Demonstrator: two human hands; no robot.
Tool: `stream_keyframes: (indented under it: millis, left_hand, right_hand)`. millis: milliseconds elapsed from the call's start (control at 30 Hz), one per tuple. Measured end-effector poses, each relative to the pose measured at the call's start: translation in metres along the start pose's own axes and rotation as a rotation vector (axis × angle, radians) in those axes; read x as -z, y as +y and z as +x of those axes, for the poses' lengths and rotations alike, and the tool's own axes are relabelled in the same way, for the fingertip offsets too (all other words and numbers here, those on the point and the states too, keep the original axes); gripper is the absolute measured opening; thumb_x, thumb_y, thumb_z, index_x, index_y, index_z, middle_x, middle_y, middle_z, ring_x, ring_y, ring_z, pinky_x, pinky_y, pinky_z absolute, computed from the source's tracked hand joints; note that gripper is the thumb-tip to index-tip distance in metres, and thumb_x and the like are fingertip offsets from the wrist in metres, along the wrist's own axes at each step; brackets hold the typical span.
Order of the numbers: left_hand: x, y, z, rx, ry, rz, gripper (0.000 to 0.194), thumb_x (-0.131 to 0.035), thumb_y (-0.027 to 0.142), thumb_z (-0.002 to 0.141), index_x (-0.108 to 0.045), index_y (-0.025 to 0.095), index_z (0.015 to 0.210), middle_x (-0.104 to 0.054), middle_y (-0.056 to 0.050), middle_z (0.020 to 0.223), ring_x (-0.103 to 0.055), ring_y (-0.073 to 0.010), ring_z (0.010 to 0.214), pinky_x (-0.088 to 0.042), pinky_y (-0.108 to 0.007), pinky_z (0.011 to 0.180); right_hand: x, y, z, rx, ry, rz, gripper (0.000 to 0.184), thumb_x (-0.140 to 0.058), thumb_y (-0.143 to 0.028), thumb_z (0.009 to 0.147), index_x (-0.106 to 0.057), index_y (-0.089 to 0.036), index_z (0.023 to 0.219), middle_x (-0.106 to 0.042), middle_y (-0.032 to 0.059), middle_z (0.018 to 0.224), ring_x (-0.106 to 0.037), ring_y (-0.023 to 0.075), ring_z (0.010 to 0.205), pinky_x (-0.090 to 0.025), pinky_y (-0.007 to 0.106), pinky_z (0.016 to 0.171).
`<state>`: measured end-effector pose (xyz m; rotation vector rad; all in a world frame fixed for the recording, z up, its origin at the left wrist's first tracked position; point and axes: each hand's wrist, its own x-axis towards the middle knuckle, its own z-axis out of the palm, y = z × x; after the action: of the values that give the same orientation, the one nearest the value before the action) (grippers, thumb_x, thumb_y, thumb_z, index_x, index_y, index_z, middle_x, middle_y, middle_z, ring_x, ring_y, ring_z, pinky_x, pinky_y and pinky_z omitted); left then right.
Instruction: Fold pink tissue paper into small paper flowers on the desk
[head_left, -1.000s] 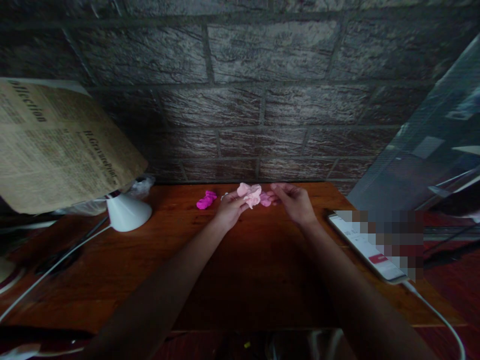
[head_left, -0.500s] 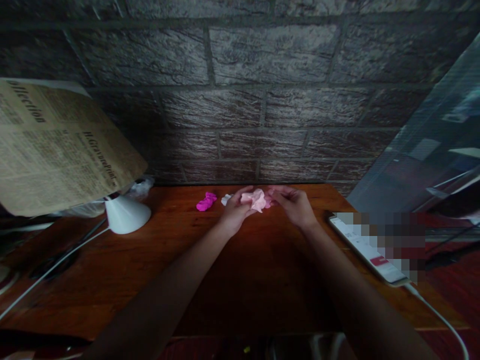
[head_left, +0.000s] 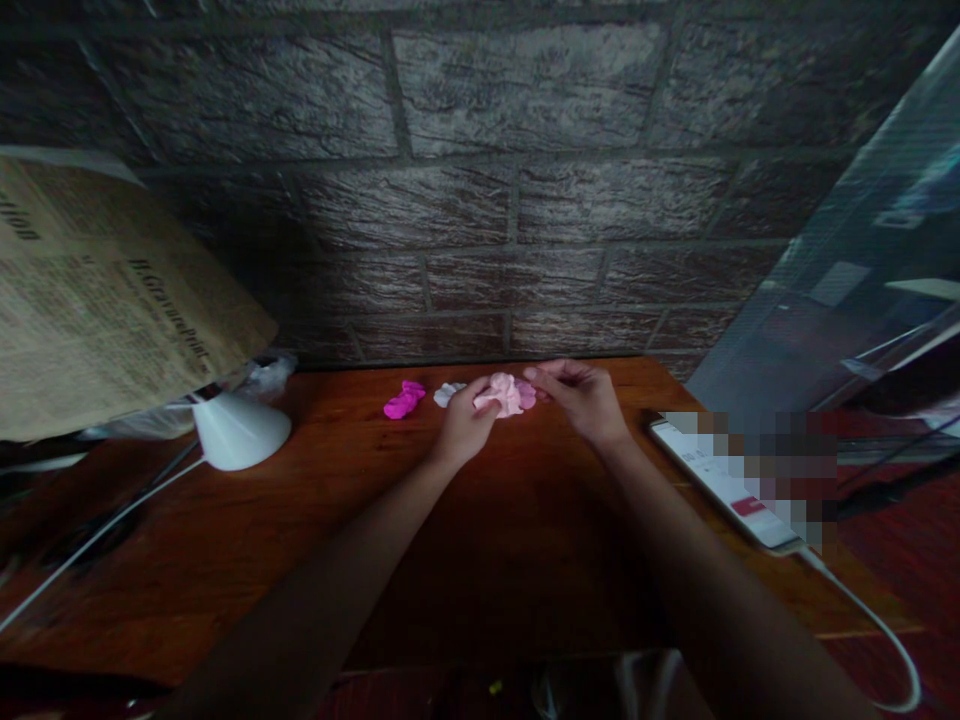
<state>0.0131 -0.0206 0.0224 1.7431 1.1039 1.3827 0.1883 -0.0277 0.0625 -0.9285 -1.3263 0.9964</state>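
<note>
My left hand is closed, thumb on top, around a pale pink ruffled piece of thin crumpled material, flower-like in shape. I cannot tell whether it is paper or cloth. A darker pink patch shows at its right edge, partly behind it. My right hand has thumb and forefinger pinched together just right of that edge; what sits between them, if anything, is too small to make out. Left of my left hand, a white ruffled piece and a bright magenta crumpled piece lie on the wooden table.
A lamp with a white base and newsprint shade stands at left, with clear plastic behind. At right lies a phone with a white cable. A brick-patterned wall rises behind the table; a translucent panel stands at right.
My right thumb and forefinger have come closer together at the pale pink piece's right edge. The piece looks flatter and more spread. The whole view has shifted slightly.
</note>
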Motion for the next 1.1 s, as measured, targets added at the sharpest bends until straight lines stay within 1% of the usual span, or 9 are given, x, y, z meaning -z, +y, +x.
stream_keyframes:
  millis: [67, 167, 300, 400, 533, 600, 700, 900, 1100]
  left_hand:
    - [0.0, -0.002, -0.001, -0.042, 0.033, 0.06, 0.034, -0.052, 0.002, 0.074, -0.07, 0.014, 0.1, -0.076, -0.006, 0.095, -0.068, -0.0182, 0.084, -0.053, -0.03, 0.082]
    - [0.0, -0.003, -0.003, -0.11, 0.073, 0.114, 0.035, -0.052, 0.001, 0.074, -0.069, 0.015, 0.101, -0.076, -0.006, 0.096, -0.068, -0.0183, 0.087, -0.053, -0.029, 0.082]
    - [0.0, -0.003, -0.005, -0.128, 0.111, 0.182, 0.035, -0.054, 0.0, 0.074, -0.069, 0.016, 0.102, -0.077, -0.006, 0.097, -0.069, -0.0196, 0.087, -0.053, -0.03, 0.082]
    - [0.001, -0.003, -0.005, -0.118, 0.133, 0.219, 0.036, -0.055, 0.0, 0.074, -0.07, 0.016, 0.102, -0.077, -0.006, 0.098, -0.07, -0.0201, 0.088, -0.053, -0.03, 0.081]
    - [0.001, -0.003, -0.005, -0.141, 0.125, 0.215, 0.033, -0.055, 0.0, 0.074, -0.07, 0.016, 0.1, -0.077, -0.006, 0.094, -0.069, -0.0192, 0.084, -0.052, -0.029, 0.079]
    - [0.0, -0.003, -0.006, -0.157, 0.118, 0.195, 0.034, -0.055, 0.0, 0.074, -0.069, 0.016, 0.1, -0.077, -0.005, 0.093, -0.069, -0.0184, 0.083, -0.052, -0.028, 0.078]
    - [-0.001, -0.001, -0.007, -0.171, 0.121, 0.187, 0.034, -0.055, -0.001, 0.073, -0.069, 0.016, 0.1, -0.077, -0.005, 0.092, -0.069, -0.0174, 0.081, -0.052, -0.027, 0.076]
    - [-0.001, 0.002, -0.008, -0.177, 0.116, 0.219, 0.033, -0.056, 0.0, 0.074, -0.069, 0.017, 0.1, -0.077, -0.004, 0.092, -0.068, -0.0163, 0.079, -0.052, -0.026, 0.075]
    - [-0.001, 0.003, -0.008, -0.223, 0.12, 0.226, 0.032, -0.057, 0.0, 0.074, -0.07, 0.015, 0.1, -0.077, -0.004, 0.088, -0.069, -0.0162, 0.076, -0.052, -0.025, 0.071]
  right_hand:
    - [-0.001, 0.002, 0.0, 0.028, -0.01, -0.015, 0.04, -0.088, -0.055, 0.063, -0.078, -0.019, 0.08, -0.075, 0.0024, 0.07, -0.064, 0.0145, 0.06, -0.055, 0.03, 0.063]
    - [-0.001, 0.006, 0.0, 0.058, -0.028, -0.039, 0.042, -0.081, -0.058, 0.072, -0.079, -0.019, 0.088, -0.076, 0.0043, 0.079, -0.067, 0.0167, 0.07, -0.056, 0.032, 0.069]
    - [-0.001, 0.008, -0.002, 0.122, -0.06, -0.073, 0.043, -0.079, -0.054, 0.077, -0.077, -0.02, 0.103, -0.077, 0.0058, 0.087, -0.069, 0.0178, 0.073, -0.057, 0.035, 0.072]
    - [-0.002, 0.005, -0.006, 0.179, -0.069, -0.148, 0.034, -0.078, -0.048, 0.081, -0.078, -0.019, 0.099, -0.076, 0.0055, 0.081, -0.068, 0.0178, 0.069, -0.056, 0.034, 0.07]
    - [-0.006, -0.002, -0.011, 0.338, -0.071, -0.349, 0.019, -0.073, -0.037, 0.087, -0.08, -0.022, 0.095, -0.075, 0.0056, 0.084, -0.068, 0.0175, 0.071, -0.054, 0.031, 0.068]
    - [-0.008, -0.004, -0.012, 0.416, -0.07, -0.43, 0.015, -0.071, -0.032, 0.089, -0.081, -0.023, 0.095, -0.075, 0.0052, 0.086, -0.066, 0.016, 0.07, -0.053, 0.029, 0.067]
    - [-0.009, -0.004, -0.014, 0.482, -0.062, -0.486, 0.013, -0.069, -0.029, 0.091, -0.081, -0.023, 0.092, -0.073, 0.0045, 0.083, -0.063, 0.0142, 0.065, -0.051, 0.028, 0.064]
    - [-0.011, 0.0, -0.014, 0.503, -0.029, -0.505, 0.01, -0.072, -0.025, 0.088, -0.081, -0.022, 0.092, -0.069, 0.0039, 0.08, -0.061, 0.0142, 0.065, -0.051, 0.027, 0.064]
    - [-0.015, 0.002, -0.015, 0.462, -0.007, -0.477, 0.009, -0.072, -0.025, 0.087, -0.081, -0.023, 0.089, -0.068, 0.0026, 0.077, -0.06, 0.0142, 0.065, -0.05, 0.027, 0.064]
